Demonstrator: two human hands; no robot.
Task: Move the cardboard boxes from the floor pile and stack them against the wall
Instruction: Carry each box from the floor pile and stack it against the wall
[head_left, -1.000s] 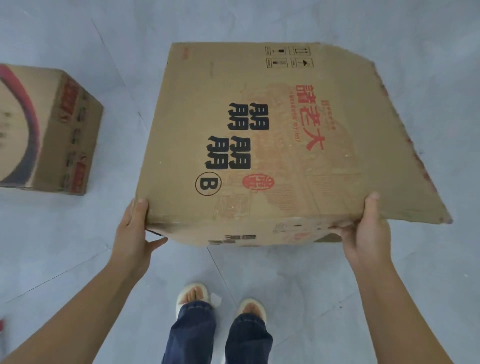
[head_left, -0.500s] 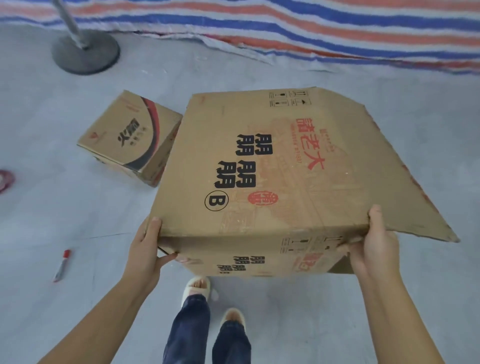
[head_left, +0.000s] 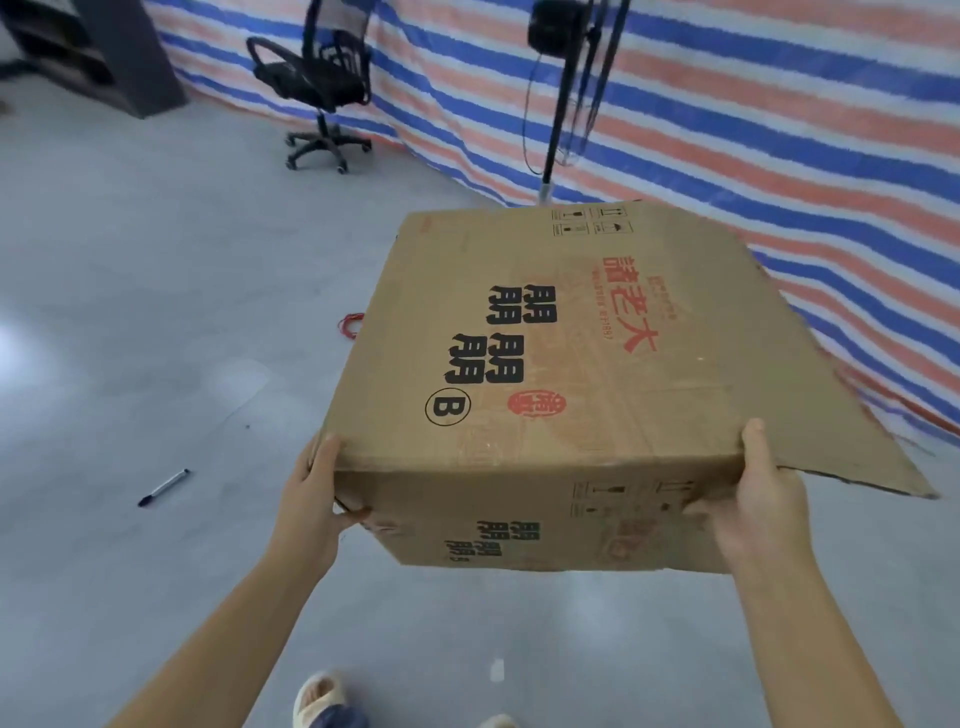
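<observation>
Up off the floor, the cardboard box (head_left: 545, 374) is carried in front of the person, held by both hands at its near corners. It is plain brown, with bold black characters and a circled B on top, red lettering and a red seal beside them, and small handling symbols near the far edge. Its right top flap sticks out sideways past the side wall. More black print runs along the near face. The left hand (head_left: 311, 499) clasps the near left corner, thumb on the top edge, fingers hidden round the side. The right hand (head_left: 758, 499) takes the near right corner as its grip, thumb up on top, fingers pressed against the near face.

Below lies a smooth grey floor (head_left: 130, 312) with a pen (head_left: 163, 487) and a red wire loop (head_left: 350, 325) on it. Beyond stand a black office chair (head_left: 317, 78) and a fan stand (head_left: 561, 93) before a blue, red and white striped tarp (head_left: 779, 130).
</observation>
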